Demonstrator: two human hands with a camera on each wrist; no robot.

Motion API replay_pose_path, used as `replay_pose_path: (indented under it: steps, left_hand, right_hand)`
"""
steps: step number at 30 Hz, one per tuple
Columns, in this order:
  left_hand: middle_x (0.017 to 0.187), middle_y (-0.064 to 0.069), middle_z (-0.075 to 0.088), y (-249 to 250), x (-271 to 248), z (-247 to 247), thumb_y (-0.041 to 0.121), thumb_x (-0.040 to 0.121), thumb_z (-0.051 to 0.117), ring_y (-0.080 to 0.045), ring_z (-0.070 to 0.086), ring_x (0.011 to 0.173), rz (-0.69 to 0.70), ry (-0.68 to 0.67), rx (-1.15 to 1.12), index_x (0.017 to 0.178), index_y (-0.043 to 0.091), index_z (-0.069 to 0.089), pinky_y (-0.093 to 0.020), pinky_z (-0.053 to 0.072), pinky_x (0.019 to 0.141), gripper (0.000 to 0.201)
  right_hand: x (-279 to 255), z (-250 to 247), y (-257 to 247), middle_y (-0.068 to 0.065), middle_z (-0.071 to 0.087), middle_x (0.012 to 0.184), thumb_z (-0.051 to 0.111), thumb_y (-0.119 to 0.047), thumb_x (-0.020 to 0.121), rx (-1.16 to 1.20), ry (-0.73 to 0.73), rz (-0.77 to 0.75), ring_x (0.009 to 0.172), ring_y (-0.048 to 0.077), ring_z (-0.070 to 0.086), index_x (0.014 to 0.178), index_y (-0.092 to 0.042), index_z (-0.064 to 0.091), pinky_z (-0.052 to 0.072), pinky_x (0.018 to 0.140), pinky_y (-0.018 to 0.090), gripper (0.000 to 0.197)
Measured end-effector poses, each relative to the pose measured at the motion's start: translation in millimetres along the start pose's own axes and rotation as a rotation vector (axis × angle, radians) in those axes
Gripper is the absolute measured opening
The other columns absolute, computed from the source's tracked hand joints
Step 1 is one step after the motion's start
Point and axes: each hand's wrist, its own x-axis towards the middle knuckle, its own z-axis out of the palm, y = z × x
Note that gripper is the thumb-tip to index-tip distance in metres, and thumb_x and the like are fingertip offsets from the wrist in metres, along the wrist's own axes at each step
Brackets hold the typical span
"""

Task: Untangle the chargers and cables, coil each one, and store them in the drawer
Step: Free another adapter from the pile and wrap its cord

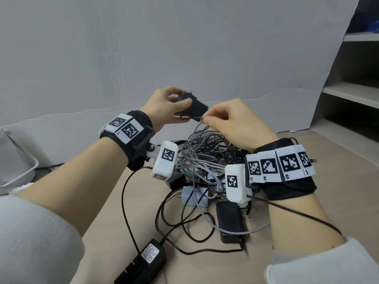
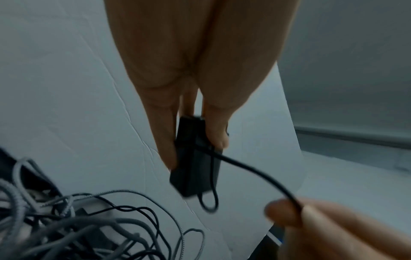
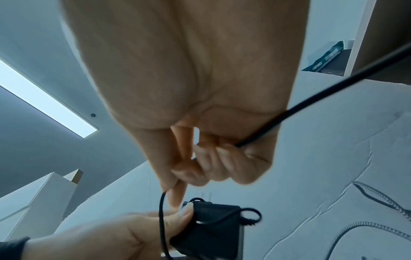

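Note:
My left hand (image 1: 164,107) grips a small black charger (image 1: 196,108) in the air above the pile, thumb on one side and fingers on the other (image 2: 195,158). Its thin black cable (image 2: 255,172) wraps round the block. My right hand (image 1: 229,121) pinches that cable between thumb and forefinger just right of the charger (image 3: 169,190); the cable runs on through the curled fingers. Below both hands lies a tangle of grey braided and black cables (image 1: 205,158) on the wooden surface. No drawer shows.
In the pile lie a pale blue plug adapter (image 1: 194,196), a black power brick (image 1: 229,220) and a labelled black adapter (image 1: 147,257) near the front. A white bin (image 1: 14,160) stands at the left, shelves (image 1: 352,95) at the right, a white wall behind.

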Motion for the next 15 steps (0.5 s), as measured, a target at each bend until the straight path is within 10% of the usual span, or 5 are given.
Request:
replay_pose_path:
  steps: [9,15]
  left_hand:
    - [0.108,-0.014,0.067,-4,-21,4,0.016,0.091,0.064,-0.027,0.066,0.099,-0.093,-0.431,0.014,0.125,-0.003,0.055,-0.034,0.059,0.084,0.04]
    - [0.111,-0.019,0.064,0,-25,3,0.015,0.089,0.058,-0.03,0.063,0.105,-0.091,-0.501,-0.049,0.133,-0.013,0.047,-0.043,0.055,0.098,0.053]
  right_hand:
    - [3,-9,8,-0.003,0.069,0.07,0.071,-0.025,0.09,0.091,0.311,-0.032,0.07,0.018,0.064,0.083,-0.019,0.072,0.051,0.071,0.031,0.008]
    - [7,-12,19,-0.008,0.071,0.072,0.065,-0.014,0.094,0.077,0.33,-0.005,0.066,-0.003,0.063,0.094,-0.018,0.075,0.05,0.074,0.02,0.011]
